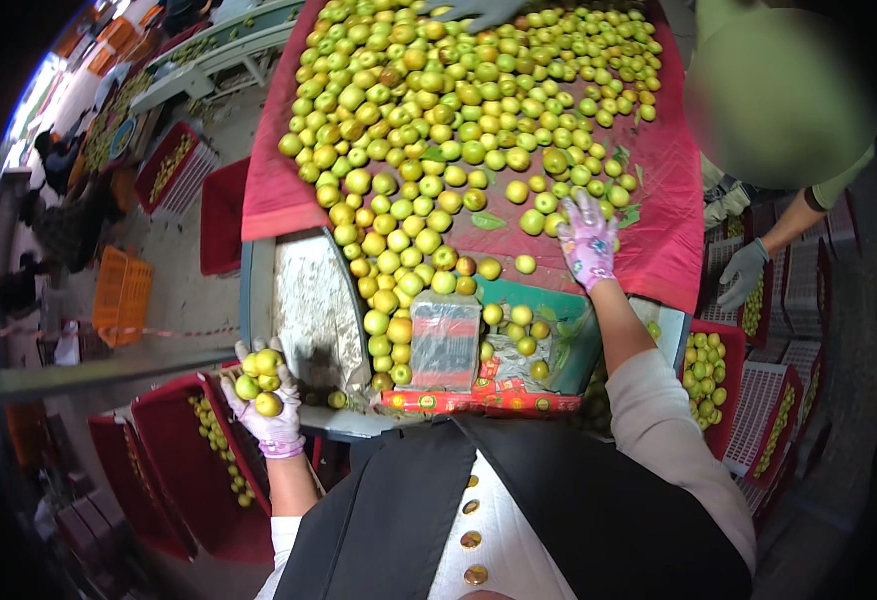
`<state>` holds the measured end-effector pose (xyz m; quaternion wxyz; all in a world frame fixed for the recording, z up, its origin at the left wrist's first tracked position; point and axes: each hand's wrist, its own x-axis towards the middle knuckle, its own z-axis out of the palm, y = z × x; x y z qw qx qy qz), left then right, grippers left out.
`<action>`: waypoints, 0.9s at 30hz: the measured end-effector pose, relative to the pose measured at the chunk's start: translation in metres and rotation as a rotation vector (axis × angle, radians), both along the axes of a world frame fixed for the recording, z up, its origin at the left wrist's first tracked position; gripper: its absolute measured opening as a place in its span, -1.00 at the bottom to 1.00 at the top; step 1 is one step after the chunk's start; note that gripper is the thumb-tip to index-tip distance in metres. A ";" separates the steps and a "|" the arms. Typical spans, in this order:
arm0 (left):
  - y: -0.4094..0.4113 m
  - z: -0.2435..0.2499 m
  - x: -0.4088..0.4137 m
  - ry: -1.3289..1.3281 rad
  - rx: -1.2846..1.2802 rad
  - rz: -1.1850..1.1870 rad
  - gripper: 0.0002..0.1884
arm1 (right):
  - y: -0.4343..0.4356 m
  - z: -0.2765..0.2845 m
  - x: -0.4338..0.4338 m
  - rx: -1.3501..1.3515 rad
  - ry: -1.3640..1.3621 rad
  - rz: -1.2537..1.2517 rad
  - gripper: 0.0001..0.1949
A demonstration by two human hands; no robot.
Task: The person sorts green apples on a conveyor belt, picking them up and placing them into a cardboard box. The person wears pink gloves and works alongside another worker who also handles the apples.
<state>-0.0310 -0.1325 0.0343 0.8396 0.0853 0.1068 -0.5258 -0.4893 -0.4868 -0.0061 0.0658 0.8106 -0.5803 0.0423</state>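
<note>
My left hand (pixel 267 424), in a pale glove with a pink cuff, is palm up and cradles several yellow-green fruits (pixel 267 363), which look like jujubes. It hovers above a red-lined crate (pixel 190 457) with more fruits along one side. My right hand (pixel 590 244), in a pink flowered glove, lies palm down on the sloping red cloth (pixel 513 247). Its fingers are apart and touch fruits (pixel 533 222) near the cloth's right side. What lies under that palm is hidden. A broad heap of the same fruits (pixel 423 120) covers the upper cloth.
A plastic-wrapped block (pixel 446 341) sits at the table's near edge, above a strip of red printed wrapping (pixel 476 402). A co-worker's grey-gloved hand (pixel 744 274) hangs over crates at right; another gloved hand (pixel 476 10) is over the heap. An orange crate (pixel 123 296) stands left.
</note>
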 end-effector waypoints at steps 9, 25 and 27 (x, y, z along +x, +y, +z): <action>0.120 0.000 0.053 -0.196 -0.082 0.443 -0.30 | 0.022 -0.013 0.065 -0.260 -0.206 0.062 -0.42; 0.226 -0.058 0.115 -0.252 1.356 0.818 -0.41 | 0.055 0.001 0.087 -0.007 0.207 0.545 -0.45; 0.174 -0.053 0.086 -0.978 1.720 0.895 -0.60 | 0.051 -0.003 0.061 0.037 0.041 0.465 -0.44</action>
